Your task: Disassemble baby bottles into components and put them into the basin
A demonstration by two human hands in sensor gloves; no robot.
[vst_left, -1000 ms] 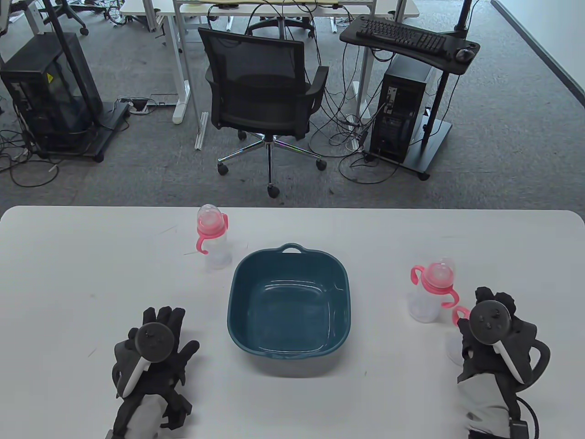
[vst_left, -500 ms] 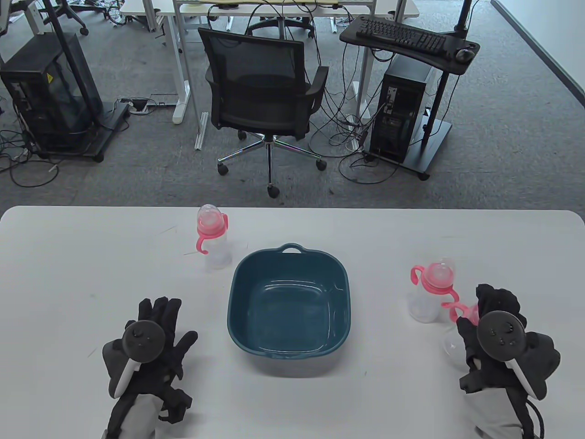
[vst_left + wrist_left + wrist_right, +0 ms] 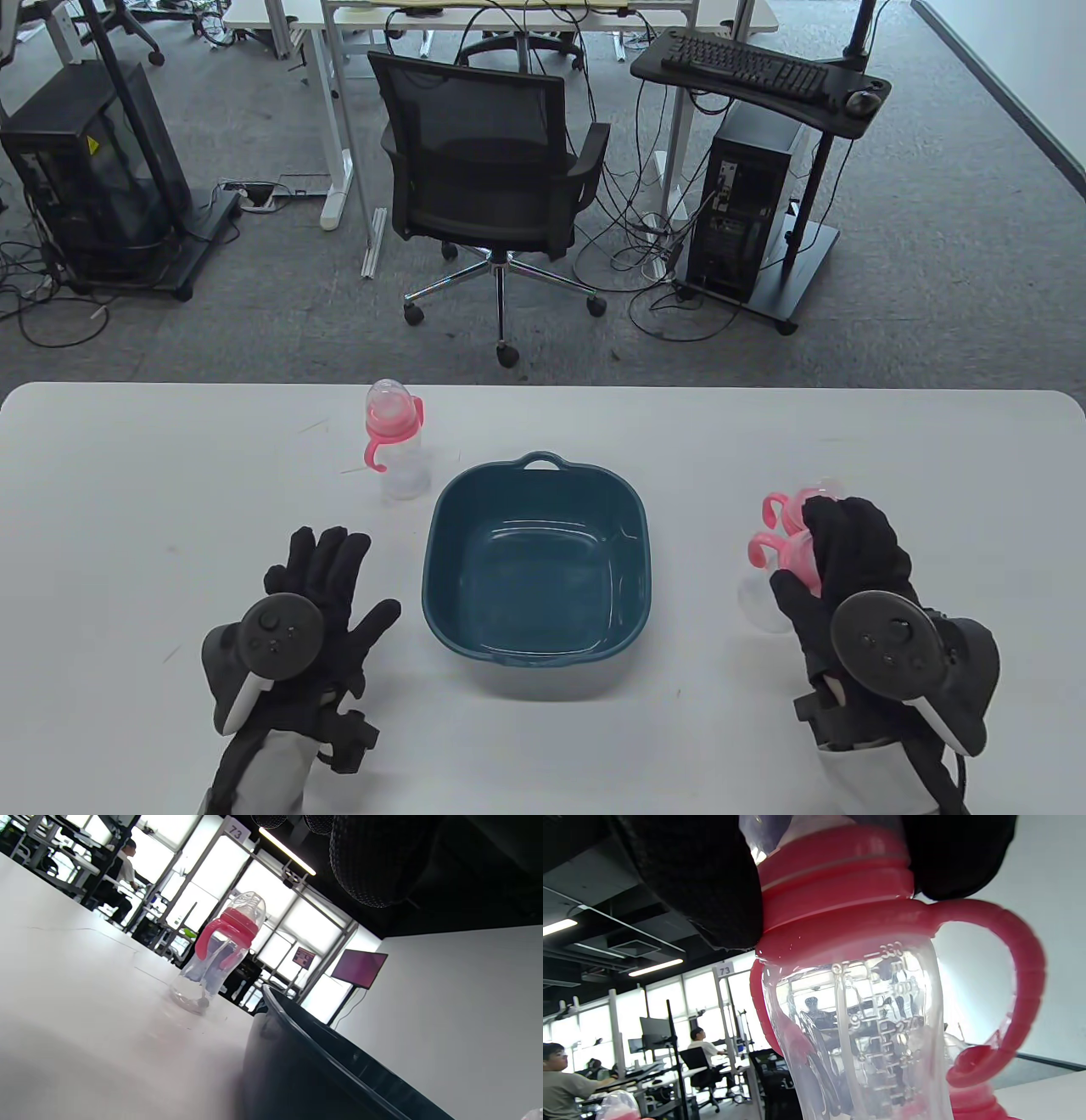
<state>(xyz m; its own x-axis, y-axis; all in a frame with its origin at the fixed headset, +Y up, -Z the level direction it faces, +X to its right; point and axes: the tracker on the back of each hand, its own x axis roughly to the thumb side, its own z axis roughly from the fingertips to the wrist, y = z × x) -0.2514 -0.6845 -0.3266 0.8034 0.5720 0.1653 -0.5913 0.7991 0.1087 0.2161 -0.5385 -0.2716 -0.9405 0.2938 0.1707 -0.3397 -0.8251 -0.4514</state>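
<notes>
Gloved right hand (image 3: 848, 560) grips a clear pink-handled baby bottle (image 3: 852, 993) by its collar (plain only at the wrist), at three o'clock of the teal plastic basin (image 3: 441, 543); left hand (image 3: 318, 594) lies flat, fingers spread.

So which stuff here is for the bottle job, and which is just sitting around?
For the job:
- held bottle in the right hand
- bottle behind it
- far bottle
- basin
- left hand, holding nothing

Just around:
- office chair
- keyboard
</notes>
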